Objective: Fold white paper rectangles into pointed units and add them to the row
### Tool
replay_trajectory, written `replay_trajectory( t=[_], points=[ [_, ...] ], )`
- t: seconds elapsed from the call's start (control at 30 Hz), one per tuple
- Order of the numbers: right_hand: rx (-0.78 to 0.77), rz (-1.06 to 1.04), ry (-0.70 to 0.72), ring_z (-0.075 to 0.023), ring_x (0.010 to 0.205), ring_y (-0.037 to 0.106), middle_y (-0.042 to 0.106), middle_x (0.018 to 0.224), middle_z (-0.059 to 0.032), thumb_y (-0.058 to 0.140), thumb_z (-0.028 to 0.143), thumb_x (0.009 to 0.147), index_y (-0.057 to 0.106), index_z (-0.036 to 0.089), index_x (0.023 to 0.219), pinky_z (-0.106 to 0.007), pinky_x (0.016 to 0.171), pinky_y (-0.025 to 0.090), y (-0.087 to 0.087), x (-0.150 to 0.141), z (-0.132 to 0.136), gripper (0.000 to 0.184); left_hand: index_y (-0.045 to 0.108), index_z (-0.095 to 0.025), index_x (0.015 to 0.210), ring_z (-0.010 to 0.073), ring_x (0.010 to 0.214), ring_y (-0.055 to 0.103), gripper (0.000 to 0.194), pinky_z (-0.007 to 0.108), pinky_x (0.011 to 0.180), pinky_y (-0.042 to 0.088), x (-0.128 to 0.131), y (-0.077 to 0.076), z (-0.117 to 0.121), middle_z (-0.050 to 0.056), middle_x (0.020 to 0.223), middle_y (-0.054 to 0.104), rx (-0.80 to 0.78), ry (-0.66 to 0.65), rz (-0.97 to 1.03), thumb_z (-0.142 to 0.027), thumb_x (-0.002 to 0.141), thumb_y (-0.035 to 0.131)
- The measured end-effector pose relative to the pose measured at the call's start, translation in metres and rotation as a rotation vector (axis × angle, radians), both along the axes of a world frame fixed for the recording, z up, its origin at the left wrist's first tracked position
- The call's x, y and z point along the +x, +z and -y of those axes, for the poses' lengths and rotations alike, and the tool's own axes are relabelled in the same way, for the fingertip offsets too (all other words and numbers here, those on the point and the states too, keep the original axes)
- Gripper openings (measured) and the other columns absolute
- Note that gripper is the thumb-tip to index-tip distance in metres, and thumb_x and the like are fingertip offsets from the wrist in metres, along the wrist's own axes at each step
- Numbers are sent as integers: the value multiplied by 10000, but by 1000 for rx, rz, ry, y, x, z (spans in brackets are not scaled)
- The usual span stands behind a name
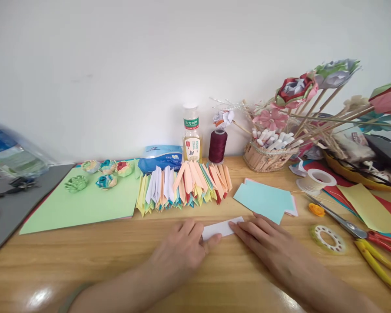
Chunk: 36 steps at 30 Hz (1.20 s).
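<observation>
A folded strip of pale lilac-white paper (222, 228) lies flat on the wooden table in front of me. At its left end my left hand (186, 245) grips it, thumb along the near edge and fingers curled over. My right hand (267, 238) presses its fingertips on the strip's right end, pinning it to the table. Just beyond the right hand is a small stack of light blue paper rectangles (263, 199), with pink sheets showing beneath. Behind the strip stands a row of folded paper pieces (184, 184) in peach, lilac, yellow and other colours.
Crumpled paper flowers (76, 183) sit on green sheets (74, 213) at left. Along the wall are a blue tissue pack (161, 157), a bottle (192, 134), maroon thread (218, 146) and a basket (263, 160). Scissors (353, 227), a tape roll (340, 247) and yellow-handled pliers (378, 265) lie right.
</observation>
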State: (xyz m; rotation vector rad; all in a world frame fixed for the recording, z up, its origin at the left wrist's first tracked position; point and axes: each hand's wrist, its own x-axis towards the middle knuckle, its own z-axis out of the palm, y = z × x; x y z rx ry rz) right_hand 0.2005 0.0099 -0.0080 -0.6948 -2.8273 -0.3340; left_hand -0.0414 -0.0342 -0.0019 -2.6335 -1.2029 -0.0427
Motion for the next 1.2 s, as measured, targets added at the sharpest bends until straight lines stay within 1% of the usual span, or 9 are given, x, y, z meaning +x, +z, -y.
replay_trajectory(
  t=[0.1,0.23,0.37,0.53,0.73,0.87,1.0,1.13,1.2],
  points=[
    [18,38,-7,-232,932,547,605,974,-73,436,58,793,422,158,1319,-447,867,458,-2,-4,1,536,348,-267,1338,174,723,444,431,261,578,328,-1,3,1,13,778,464,-18,6,-14,-157,930,433],
    [48,42,7,-245,906,553,608,947,-70,460,67,771,459,145,1280,-465,842,464,0,-5,2,515,367,-232,1323,182,722,439,406,265,580,335,-1,5,3,15,766,456,-26,-7,-18,-150,929,421],
    [31,53,28,-245,1034,535,610,1100,-86,430,49,781,458,152,1286,-439,865,468,3,6,0,515,384,-223,1315,184,737,434,444,273,604,342,-10,5,8,23,798,459,-36,-4,-23,-81,896,424],
    [16,99,37,-244,1155,500,559,1273,-82,388,71,842,401,160,1349,-443,910,461,-2,21,-4,515,393,-265,1319,183,747,428,490,261,614,348,-26,8,15,19,799,447,-75,53,-77,-65,875,447],
    [9,103,63,-240,1220,468,491,1356,-86,365,110,879,362,145,1378,-436,905,484,0,31,-8,501,372,-293,1332,187,762,417,495,254,611,359,-31,7,17,20,814,428,-96,64,-63,-68,894,423],
    [-28,63,19,-236,1193,500,494,1350,-87,346,137,895,388,182,1369,-439,883,497,4,40,-8,478,341,-302,1347,179,776,421,505,240,615,368,-34,3,17,18,828,424,-90,56,-22,-67,906,412],
    [-92,-27,-52,-229,1075,590,601,1233,-80,335,157,899,533,201,1249,-414,839,515,11,41,-7,405,312,-339,1359,162,748,436,539,224,604,372,-37,1,13,9,828,421,-89,26,7,-72,907,435],
    [-203,-159,-225,-234,963,628,635,1139,-104,393,276,910,577,186,1161,-395,786,524,21,20,-7,324,357,-356,1328,159,739,461,470,206,561,362,-40,3,5,6,822,445,-74,-20,-1,-138,925,468],
    [-308,-183,-227,-244,973,613,617,1140,-102,469,322,875,585,208,1119,-380,740,527,24,7,-8,294,416,-343,1286,166,756,474,397,218,577,384,-40,5,0,8,820,475,-36,-48,25,-171,933,470]
  ],
)
